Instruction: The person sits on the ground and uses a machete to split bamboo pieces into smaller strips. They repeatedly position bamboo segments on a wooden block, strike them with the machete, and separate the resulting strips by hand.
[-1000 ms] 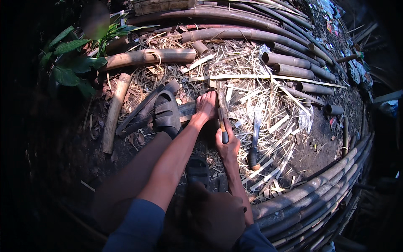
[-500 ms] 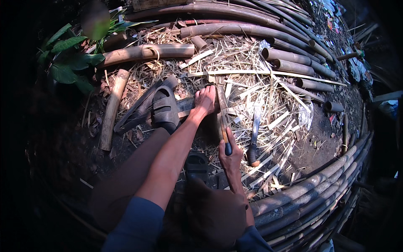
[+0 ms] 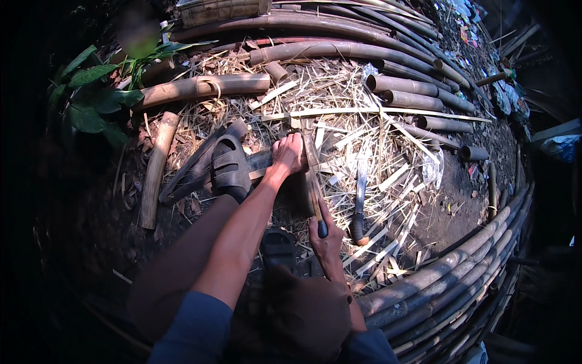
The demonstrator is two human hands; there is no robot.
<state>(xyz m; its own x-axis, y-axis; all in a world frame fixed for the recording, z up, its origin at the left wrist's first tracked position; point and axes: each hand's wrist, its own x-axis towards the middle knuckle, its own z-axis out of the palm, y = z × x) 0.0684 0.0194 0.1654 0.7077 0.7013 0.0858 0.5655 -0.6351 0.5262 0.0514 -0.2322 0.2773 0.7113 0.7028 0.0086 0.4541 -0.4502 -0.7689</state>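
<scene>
My left hand [image 3: 287, 154] is closed over a short length of dark bamboo [image 3: 259, 162], its fingers curled at the right end. In my right hand [image 3: 327, 235] is the dark-ended wooden handle of what looks like a narrow handsaw [image 3: 311, 164]. Its long blade points away from me, just right of my left hand; any teeth are too small to make out. A sandaled foot [image 3: 230, 162] stands left of the bamboo. To the right, a machete [image 3: 360, 197] with a dark handle lies on pale shavings [image 3: 339, 136].
Cut bamboo tubes [image 3: 403, 85] and long poles [image 3: 327, 50] lie beyond the shavings. More poles [image 3: 448, 267] are stacked at the lower right. Two bamboo pieces, one lengthwise [image 3: 159, 170] and one crosswise [image 3: 233, 85], lie left, near a leafy plant [image 3: 91, 112]. A crate [image 3: 224, 11] sits at the far edge.
The whole view has shifted, so the scene sits slightly lower and further left. My right hand has drawn the saw handle a little toward me. My left hand keeps its hold.
</scene>
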